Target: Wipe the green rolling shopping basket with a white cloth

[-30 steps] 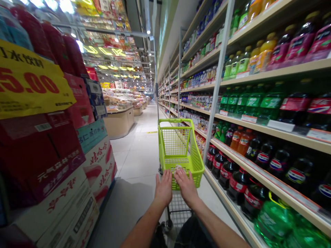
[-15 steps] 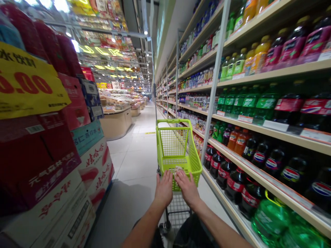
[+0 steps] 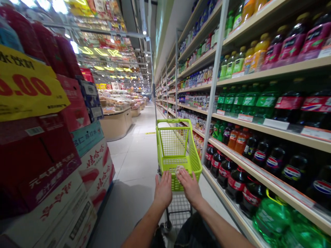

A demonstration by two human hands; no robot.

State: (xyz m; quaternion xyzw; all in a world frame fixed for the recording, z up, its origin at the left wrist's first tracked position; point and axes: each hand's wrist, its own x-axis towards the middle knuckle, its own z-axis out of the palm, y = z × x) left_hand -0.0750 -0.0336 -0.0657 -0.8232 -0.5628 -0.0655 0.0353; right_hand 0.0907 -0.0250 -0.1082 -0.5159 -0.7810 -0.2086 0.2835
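In front of me stands a lime-green shopping cart basket [image 3: 196, 167] with a grid wall, on a grey wire frame. My left hand [image 3: 163, 189] lies on the left part of its near rim, palm down, fingers stretched forward and nothing visible in it. Beside it, my right hand [image 3: 188, 184] reaches over the same rim. A crumpled whitish wad, like a cloth or tissue [image 3: 179, 168], shows at its fingertips, held under the fingers against the basket. The basket floor shows no goods. Both palms are hidden from above.
Tall shelves [image 3: 271, 134] of soft drink bottles run close along the right. Stacked drink cartons [image 3: 95, 168] with a yellow price sign [image 3: 28, 84] stand at the left. Further ahead is a curved display counter [image 3: 116, 122] beside the tiled aisle [image 3: 134, 155].
My right hand and the whitish wad have shifted slightly to the right along the rim. My left hand and the cart stay nearly where they were.
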